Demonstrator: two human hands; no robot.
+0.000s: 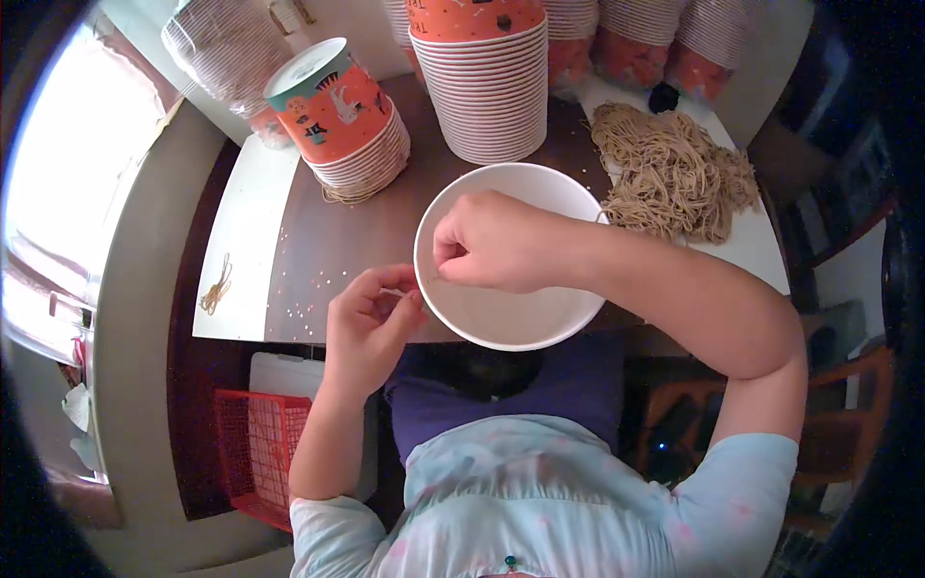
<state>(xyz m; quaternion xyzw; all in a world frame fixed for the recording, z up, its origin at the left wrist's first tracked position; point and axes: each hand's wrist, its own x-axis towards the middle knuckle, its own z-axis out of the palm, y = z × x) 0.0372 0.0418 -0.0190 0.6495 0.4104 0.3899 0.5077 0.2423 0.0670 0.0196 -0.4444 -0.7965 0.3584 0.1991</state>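
A white paper bucket (525,323) is tipped with its open mouth toward me at the table's near edge. My right hand (491,241) reaches across the mouth, its fingers curled in a pinch by the left inner wall. What those fingers hold, if anything, is too small to make out. Outside the left rim, my left hand (371,313) has thumb and fingers drawn together close to the wall. Whatever is between them cannot be made out either. A bit of thin cord shows at the bucket's right rim, partly behind my right forearm.
Behind the bucket stands a tall stack of nested buckets (487,96). An orange-printed stack (337,120) leans at the left. A heap of tan cords (674,173) lies at the right, a small cord bundle (217,286) at the left edge. Below is a red basket (260,448).
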